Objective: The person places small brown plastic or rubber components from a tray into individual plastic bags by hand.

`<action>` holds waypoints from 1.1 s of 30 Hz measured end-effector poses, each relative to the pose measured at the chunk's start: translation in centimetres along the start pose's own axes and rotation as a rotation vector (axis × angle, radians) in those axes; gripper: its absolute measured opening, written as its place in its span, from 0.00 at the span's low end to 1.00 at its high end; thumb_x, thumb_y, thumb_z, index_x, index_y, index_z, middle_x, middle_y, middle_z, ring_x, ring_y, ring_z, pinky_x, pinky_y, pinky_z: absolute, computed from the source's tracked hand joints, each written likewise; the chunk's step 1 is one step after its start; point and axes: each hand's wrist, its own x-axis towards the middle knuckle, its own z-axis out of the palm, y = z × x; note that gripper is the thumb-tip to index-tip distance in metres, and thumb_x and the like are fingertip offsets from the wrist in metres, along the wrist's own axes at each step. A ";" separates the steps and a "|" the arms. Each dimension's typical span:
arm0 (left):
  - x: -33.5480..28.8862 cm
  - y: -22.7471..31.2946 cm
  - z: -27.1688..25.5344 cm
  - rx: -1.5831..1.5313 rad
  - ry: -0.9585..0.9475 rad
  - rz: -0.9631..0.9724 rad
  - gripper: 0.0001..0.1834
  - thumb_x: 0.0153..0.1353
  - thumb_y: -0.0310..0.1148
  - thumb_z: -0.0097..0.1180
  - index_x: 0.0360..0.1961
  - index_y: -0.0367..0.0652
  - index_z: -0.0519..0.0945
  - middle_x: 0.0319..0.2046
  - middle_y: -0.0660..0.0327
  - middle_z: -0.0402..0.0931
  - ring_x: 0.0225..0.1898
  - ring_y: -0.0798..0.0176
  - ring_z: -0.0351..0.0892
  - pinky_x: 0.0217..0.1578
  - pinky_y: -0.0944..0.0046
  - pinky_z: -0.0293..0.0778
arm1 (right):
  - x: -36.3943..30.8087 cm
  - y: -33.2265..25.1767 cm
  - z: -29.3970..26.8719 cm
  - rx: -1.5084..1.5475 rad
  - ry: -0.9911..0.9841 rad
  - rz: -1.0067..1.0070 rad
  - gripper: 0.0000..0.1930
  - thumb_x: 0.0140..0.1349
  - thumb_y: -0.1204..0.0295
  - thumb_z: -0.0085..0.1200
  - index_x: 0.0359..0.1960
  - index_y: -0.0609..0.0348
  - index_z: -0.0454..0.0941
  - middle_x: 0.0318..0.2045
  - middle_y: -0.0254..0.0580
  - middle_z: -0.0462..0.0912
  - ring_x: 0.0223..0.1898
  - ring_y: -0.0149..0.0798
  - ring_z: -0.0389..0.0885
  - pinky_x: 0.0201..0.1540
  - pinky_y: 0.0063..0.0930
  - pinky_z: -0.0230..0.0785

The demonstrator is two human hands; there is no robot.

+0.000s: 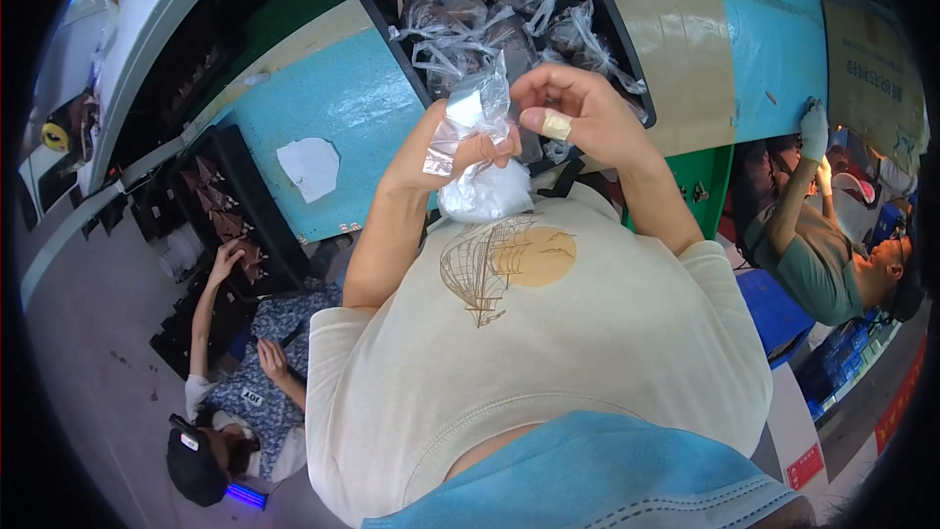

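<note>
In front of my chest, my left hand (480,149) is closed around a crinkled strip of silver foil (478,103), which stands up above the fingers and shows again by the wrist. Below that hand hangs a whitish, see-through plastic bag (485,194), bunched at the grip. My right hand (592,122) is beside the foil's right edge, its fingers curled toward the thumb; what lies between the fingertips is hidden. A pale bandage (556,124) wraps the right thumb. Just beyond both hands, a black tray (627,49) holds several knotted clear bags (460,15) with dark brown pieces inside.
The blue-and-tan bench (362,88) carries a torn white sheet (308,168) on the left. Another black tray (257,198) with brown pieces stands by a co-worker (259,372) at left. A second person (818,245) works at far right, near a cardboard box (876,78).
</note>
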 end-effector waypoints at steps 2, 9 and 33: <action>0.0 -0.1 -0.1 -0.005 -0.020 -0.018 0.11 0.52 0.34 0.59 0.32 0.36 0.75 0.27 0.60 0.75 0.25 0.70 0.73 0.26 0.70 0.69 | 0.4 0.3 0.0 0.058 -0.162 0.003 0.06 0.56 0.78 0.52 0.35 0.63 0.73 0.30 0.31 0.75 0.33 0.22 0.72 0.37 0.17 0.66; -0.2 -0.1 -0.9 -0.020 -0.138 -0.066 0.13 0.52 0.33 0.60 0.33 0.36 0.74 0.25 0.60 0.75 0.24 0.71 0.72 0.25 0.71 0.68 | 0.8 0.5 -0.1 -0.007 -0.309 -0.009 0.04 0.57 0.78 0.49 0.34 0.64 0.71 0.29 0.33 0.76 0.32 0.22 0.71 0.37 0.17 0.65; 0.4 0.2 1.1 0.169 0.438 0.254 0.09 0.42 0.19 0.60 0.29 0.35 0.78 0.27 0.62 0.77 0.28 0.70 0.76 0.32 0.71 0.72 | 2.0 0.3 0.7 -0.703 -0.002 -0.523 0.24 0.39 0.84 0.49 0.44 0.60 0.68 0.28 0.39 0.75 0.37 0.42 0.71 0.51 0.34 0.58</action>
